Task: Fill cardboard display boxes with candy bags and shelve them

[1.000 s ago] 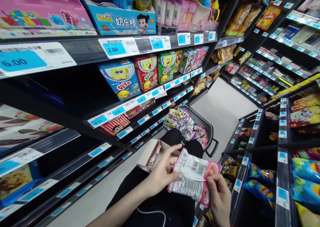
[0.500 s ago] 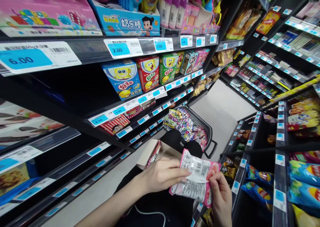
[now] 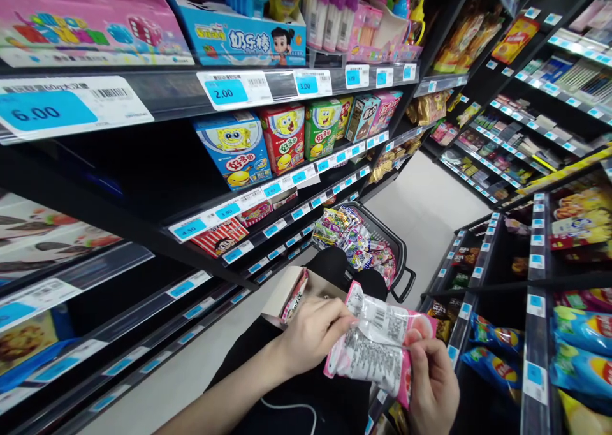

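Both hands hold a pink and white candy packet [image 3: 375, 358], its printed back with barcode facing up. At its left side, my left hand [image 3: 313, 333] is closed in a pinch on the wrapper near the back seam. My right hand [image 3: 433, 374] pinches the packet's right part between thumb and fingers, beside the pink fruit pictures. Just behind my left hand, an open cardboard box [image 3: 277, 294] rests on my dark-clothed lap, with a pink packet [image 3: 295, 298] standing inside it. Part of the box's inside is hidden by the hand.
A black basket [image 3: 404, 256] filled with colourful candy bags [image 3: 356, 237] stands on the floor beyond my knees. Shelves with snack boxes [image 3: 234, 148] and price labels line the left. Chip bags [image 3: 497, 368] fill shelves on the right. A white cord [image 3: 291, 404] lies across my lap.
My left hand has gone from lying with extended fingers on the packet to a pinch at its left side. My right hand has shifted slightly right, and the wrapper looks more stretched.
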### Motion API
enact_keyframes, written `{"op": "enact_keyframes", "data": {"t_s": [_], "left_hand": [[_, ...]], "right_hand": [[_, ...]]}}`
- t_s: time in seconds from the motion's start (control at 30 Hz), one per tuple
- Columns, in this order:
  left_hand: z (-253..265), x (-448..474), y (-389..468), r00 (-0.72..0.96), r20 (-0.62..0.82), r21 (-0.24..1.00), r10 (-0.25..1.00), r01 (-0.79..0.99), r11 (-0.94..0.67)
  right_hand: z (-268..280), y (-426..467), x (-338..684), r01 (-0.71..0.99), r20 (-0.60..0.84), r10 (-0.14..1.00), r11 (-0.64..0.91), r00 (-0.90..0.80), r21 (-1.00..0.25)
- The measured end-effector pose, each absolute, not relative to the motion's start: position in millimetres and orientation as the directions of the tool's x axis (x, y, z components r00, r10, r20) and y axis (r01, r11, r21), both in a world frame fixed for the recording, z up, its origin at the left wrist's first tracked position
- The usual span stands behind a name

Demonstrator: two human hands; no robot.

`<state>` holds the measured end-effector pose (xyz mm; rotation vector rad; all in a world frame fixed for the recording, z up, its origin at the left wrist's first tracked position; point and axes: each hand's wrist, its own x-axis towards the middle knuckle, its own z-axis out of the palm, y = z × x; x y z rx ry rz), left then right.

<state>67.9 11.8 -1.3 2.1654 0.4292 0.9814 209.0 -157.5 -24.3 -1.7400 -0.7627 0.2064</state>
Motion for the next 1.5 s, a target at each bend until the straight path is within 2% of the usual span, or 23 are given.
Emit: {"op": "enact_keyframes", "data": {"t_s": [0.1, 0.23, 0.33, 0.47, 0.6, 0.7, 0.83, 0.9, 1.03, 1.13, 1.3, 1.5], "left_hand": [[0.4, 68.3, 14.1, 0.7, 0.485, 0.8, 0.525, -0.112, -0.589], [4.2, 64.2, 22.8, 0.746, 0.536, 0.793, 0.395, -0.285, -0.539], [8.6, 59.9, 27.2, 0.784, 0.52, 0.784, 0.338, -0.282, -0.553], [16.1, 57.8, 25.9, 0.746, 0.595, 0.649, 0.298, -0.228, -0.726], [22.5, 58.9, 21.4, 0.717, 0.627, 0.553, 0.304, -0.136, -0.822], [24.8, 60.3, 17.6, 0.743, 0.605, 0.515, 0.285, -0.092, -0.852], [25.6, 62.0, 12.4, 0.724, 0.564, 0.622, 0.397, -0.057, -0.781], [26.3, 62.0, 12.3, 0.731, 0.51, 0.699, 0.454, -0.044, -0.714], [27.5, 61.8, 17.5, 0.781, 0.476, 0.754, 0.404, -0.127, -0.645], [27.2, 63.5, 17.7, 0.769, 0.514, 0.76, 0.381, -0.201, -0.618], [29.4, 64.9, 8.7, 0.708, 0.482, 0.829, 0.516, -0.177, -0.531], [30.0, 62.8, 4.6, 0.734, 0.303, 0.896, 0.608, -0.001, -0.445]], "right_hand": [[-19.2, -156.4, 210.8, 0.349, 0.218, 0.589, -0.117, 0.778, -0.93], [-7.9, -151.8, 213.9, 0.292, 0.181, 0.653, -0.065, 0.735, -0.954], [-3.4, -150.2, 216.6, 0.286, 0.173, 0.678, -0.057, 0.714, -0.956], [-5.7, -151.1, 218.0, 0.384, 0.24, 0.687, -0.062, 0.686, -0.921], [-11.5, -153.5, 210.4, 0.481, 0.364, 0.604, -0.037, 0.709, -0.876], [-16.7, -155.7, 200.9, 0.465, 0.351, 0.514, -0.108, 0.783, -0.879], [-22.9, -158.7, 189.9, 0.439, 0.37, 0.384, -0.11, 0.846, -0.892], [-22.6, -159.8, 186.5, 0.406, 0.346, 0.359, -0.105, 0.867, -0.908], [-12.7, -159.3, 184.2, 0.2, 0.123, 0.411, -0.15, 0.903, -0.968], [-3.0, -156.5, 184.5, 0.123, 0.053, 0.415, -0.143, 0.908, -0.982], [4.4, -148.9, 179.8, 0.162, 0.094, 0.399, -0.139, 0.912, -0.977], [-0.8, -141.6, 168.3, 0.247, 0.218, 0.316, -0.056, 0.923, -0.967]]}}
